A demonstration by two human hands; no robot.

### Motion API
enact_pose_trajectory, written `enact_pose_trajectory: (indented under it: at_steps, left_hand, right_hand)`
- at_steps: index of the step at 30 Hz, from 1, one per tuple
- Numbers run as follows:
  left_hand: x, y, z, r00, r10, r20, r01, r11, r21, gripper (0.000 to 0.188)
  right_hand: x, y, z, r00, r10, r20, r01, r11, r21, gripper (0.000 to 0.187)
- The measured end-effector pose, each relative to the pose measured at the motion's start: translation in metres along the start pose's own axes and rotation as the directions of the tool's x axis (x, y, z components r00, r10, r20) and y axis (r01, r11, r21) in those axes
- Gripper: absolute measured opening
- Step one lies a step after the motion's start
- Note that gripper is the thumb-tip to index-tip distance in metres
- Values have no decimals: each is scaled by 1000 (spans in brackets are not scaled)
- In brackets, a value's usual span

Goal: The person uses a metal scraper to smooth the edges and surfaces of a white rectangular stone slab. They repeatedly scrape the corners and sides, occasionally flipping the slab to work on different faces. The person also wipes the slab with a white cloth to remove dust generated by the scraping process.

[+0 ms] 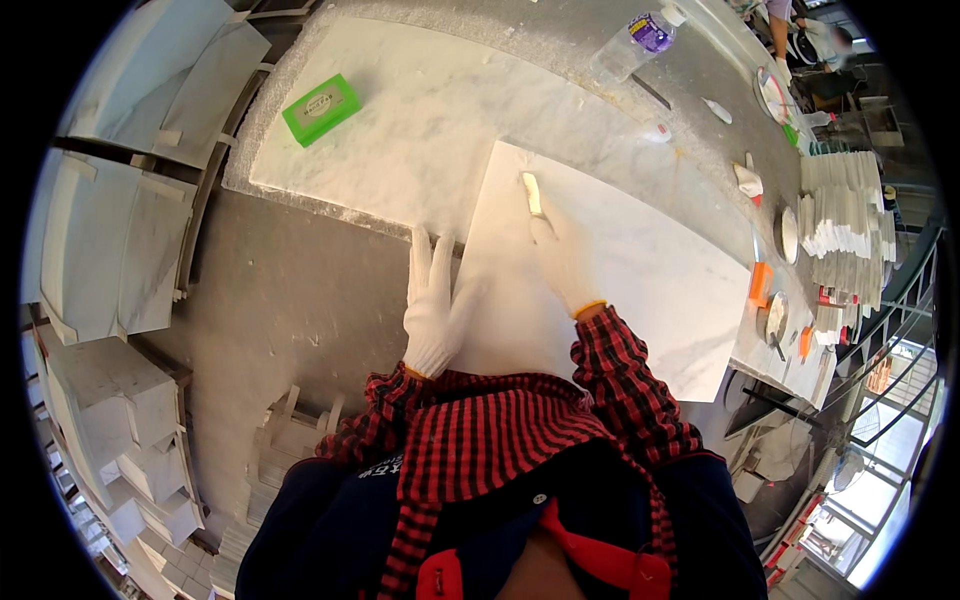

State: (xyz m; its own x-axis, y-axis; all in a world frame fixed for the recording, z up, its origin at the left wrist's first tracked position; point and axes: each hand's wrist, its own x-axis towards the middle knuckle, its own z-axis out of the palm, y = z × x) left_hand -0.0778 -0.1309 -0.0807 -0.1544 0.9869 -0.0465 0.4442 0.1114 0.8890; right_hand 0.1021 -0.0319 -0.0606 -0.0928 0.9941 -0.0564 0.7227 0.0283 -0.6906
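A white marble slab lies in front of me, its lower side reaching my checked apron. My right hand, in a white knit glove, is over the slab, closed on a small flat pale-yellow strip. Whether the strip is a blade or a pad I cannot make out. At the slab's left edge is my left hand, also gloved. Its fingers stretch forward and apart with nothing in them, the thumb beside the slab. Beneath the slab's far part is a larger pale stone surface with a rough edge.
A green box and a clear bottle stand on the far surface. Orange blocks and bowls line the right side. Stacked stone slabs stand at left, stacked tiles at far right. Another person's arm shows at upper right.
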Motion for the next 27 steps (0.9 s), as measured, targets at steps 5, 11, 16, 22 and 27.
enact_pose_trajectory:
  at_steps: [5,11,16,22,27]
  left_hand:
    - [-1,4,-2,1000,-18,10,17,1000,25,71]
    - [-1,2,-3,999,-25,27,25,1000,-7,70]
    - [0,5,-4,993,-69,94,68,998,16,72]
    - [1,2,-3,997,-38,72,38,999,3,72]
    - [0,0,-3,996,-43,77,43,999,-5,72]
  right_hand:
    - [10,-6,-33,968,238,73,-247,954,171,56]
    - [13,-7,-29,989,129,-69,-140,972,-188,52]
    - [17,-6,-31,986,113,-123,-141,959,-245,38]
    - [20,-4,-38,990,16,-139,-80,880,-469,25]
    - [21,-10,-38,995,77,-58,-87,979,-184,41]
